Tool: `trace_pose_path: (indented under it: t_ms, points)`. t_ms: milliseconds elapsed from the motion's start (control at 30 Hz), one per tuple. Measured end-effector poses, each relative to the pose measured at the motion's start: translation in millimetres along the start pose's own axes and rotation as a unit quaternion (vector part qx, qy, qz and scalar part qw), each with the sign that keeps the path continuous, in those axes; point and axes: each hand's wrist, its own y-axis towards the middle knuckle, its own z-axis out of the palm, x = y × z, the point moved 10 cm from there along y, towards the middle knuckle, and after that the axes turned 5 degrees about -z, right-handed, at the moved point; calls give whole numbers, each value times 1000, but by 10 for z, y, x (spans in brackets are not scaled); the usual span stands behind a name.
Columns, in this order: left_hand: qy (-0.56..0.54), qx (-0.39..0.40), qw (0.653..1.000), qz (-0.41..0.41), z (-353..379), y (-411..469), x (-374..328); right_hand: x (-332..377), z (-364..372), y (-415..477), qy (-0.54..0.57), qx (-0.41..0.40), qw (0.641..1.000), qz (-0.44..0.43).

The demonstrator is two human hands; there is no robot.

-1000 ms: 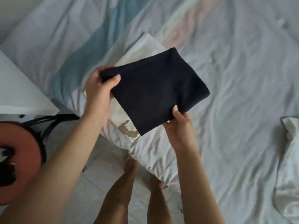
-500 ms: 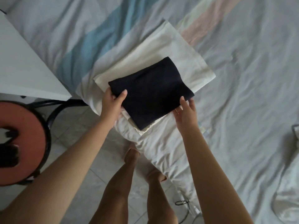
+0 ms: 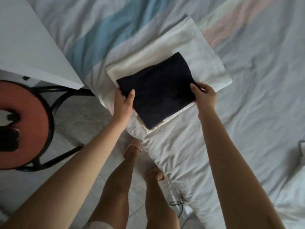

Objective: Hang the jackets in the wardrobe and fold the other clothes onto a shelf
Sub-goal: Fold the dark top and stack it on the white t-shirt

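Observation:
A folded dark navy garment (image 3: 158, 86) lies on top of a folded cream-white garment (image 3: 189, 52) at the corner of the bed. My left hand (image 3: 123, 103) grips the dark garment's left edge, thumb on top and fingers underneath. My right hand (image 3: 204, 96) pinches its right corner, fingers curled round the edge. A printed part of the cream garment shows under the dark one's near corner.
The bed (image 3: 247, 113) with a wrinkled pale sheet fills the right and top. A white table (image 3: 33, 52) juts in at the left. A round orange stool (image 3: 24, 124) with black legs stands on the tiled floor. More white cloth (image 3: 295, 187) lies at the right edge. A black cable (image 3: 177, 204) lies by my feet.
The dark garment came down from mid-air onto the cream garment. Both hands stayed on its edges, and my right hand shifted up to the right corner.

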Motion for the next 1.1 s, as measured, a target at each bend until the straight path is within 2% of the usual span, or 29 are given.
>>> trace_pose_path:
  t_ms: [67, 200, 267, 300, 334, 367, 400, 467, 534, 634, 667, 701, 801, 834, 867, 934, 1001, 1034, 1101]
  points:
    - [8, 3, 1000, 2, 24, 21, -13, 101, -6, 50, -44, 1, 999, -19]
    - [5, -11, 1000, -5, 50, 58, -7, 25, -61, 150, -30, -18, 999, 17]
    - [36, -43, 998, 10, 47, 21, -77, 53, -58, 146, -156, -39, 987, -2]
    - [68, -66, 995, 18, 27, -9, -122, 164, -64, 97, -246, -80, 965, -40]
    - [112, -100, 988, 36, 4, -68, -206, 388, -21, 1, -320, -126, 932, -111]
    - [185, -143, 969, 83, -12, -152, -324, 651, 111, -152, -354, -145, 898, -217]
    - [272, -183, 933, 149, 15, -247, -461, 883, 361, -331, -365, -124, 858, -340]
    - [411, -190, 842, 295, 260, -432, -628, 985, 1009, -726, -404, 10, 746, -529]
    - [497, -107, 780, 366, 548, -485, -502, 678, 1463, -970, -474, 141, 627, -601]
    - [569, -33, 754, 328, 532, -321, -160, 275, 1584, -873, -566, 249, 465, -634]
    - [589, -20, 746, 310, 488, -245, -88, 259, 1511, -700, -589, 249, 440, -630]
    - [608, -6, 739, 290, 457, -183, -26, 317, 1388, -442, -611, 228, 455, -607]
    - [632, 17, 731, 256, 449, -117, -77, 623, 887, 408, -654, 146, 587, -454]
    - [630, 18, 736, 247, 455, -110, -127, 678, 759, 565, -661, 131, 611, -415]
    - [627, 17, 742, 237, 448, -132, -134, 697, 676, 581, -665, 114, 619, -401]
    - [617, 13, 753, 229, 475, -168, -209, 815, 697, 388, -646, 64, 623, -438]
    - [607, -1, 755, 246, 523, -262, -272, 810, 869, -62, -588, 64, 624, -510]
    - [603, -11, 756, 255, 555, -310, -269, 698, 1030, -358, -562, 103, 596, -564]
    - [607, 1, 745, 277, 635, -402, -164, 319, 1245, -871, -549, 190, 507, -637]
